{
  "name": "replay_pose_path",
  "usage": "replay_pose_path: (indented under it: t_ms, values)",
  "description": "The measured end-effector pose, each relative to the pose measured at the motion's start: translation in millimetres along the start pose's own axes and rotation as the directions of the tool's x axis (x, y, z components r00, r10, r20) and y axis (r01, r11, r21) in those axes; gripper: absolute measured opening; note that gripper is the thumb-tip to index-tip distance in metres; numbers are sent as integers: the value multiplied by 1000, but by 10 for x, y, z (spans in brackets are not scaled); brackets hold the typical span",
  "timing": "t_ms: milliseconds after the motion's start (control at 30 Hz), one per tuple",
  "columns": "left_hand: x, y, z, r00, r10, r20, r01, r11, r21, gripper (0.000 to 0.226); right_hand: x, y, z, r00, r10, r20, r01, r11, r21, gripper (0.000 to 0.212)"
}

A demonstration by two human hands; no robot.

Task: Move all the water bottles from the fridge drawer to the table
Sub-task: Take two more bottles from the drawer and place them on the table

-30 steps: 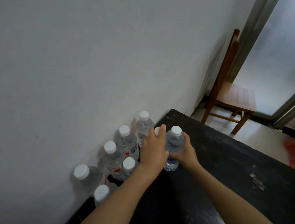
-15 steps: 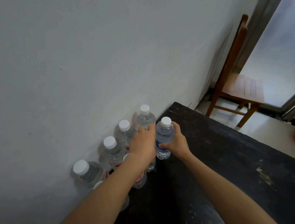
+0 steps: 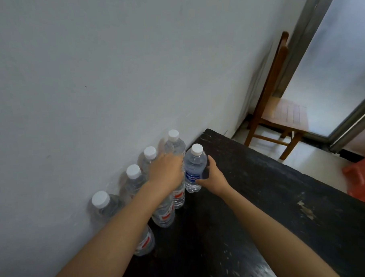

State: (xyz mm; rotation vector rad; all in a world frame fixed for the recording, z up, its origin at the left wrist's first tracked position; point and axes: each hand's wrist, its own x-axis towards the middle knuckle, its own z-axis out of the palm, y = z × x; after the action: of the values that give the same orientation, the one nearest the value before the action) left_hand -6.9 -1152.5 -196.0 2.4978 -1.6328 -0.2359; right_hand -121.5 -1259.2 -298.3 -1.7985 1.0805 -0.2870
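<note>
Bottles (image 3: 133, 182) already line the desk's (image 3: 263, 197) nine-o'clock edge. The left hand (image 3: 165, 174) clamps fingers on a red-label bottle (image 3: 179, 196), the right hand (image 3: 212, 176) on a blue-label bottle (image 3: 194, 169); drawer unseen.

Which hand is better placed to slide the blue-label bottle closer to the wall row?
Right. The right hand grips the blue-label bottle; the left hand holds a red-label bottle by its top.

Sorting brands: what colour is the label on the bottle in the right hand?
Blue label, head view.
</note>
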Motion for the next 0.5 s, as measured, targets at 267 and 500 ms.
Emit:
replay_pose_path:
  t_ms: [267, 500]
  values:
    - [-508, 117, 36, 952, 245, -183, -263, 961, -86, 36, -867, 184, -381, 999, 29, -34, -35, 980, -194, 82]
    - [-1225, 269, 266, 929, 331, -166, -352, 927, -125, 40, -1693, 267, -677, 994, -9, -113, -24, 958, -285, 69]
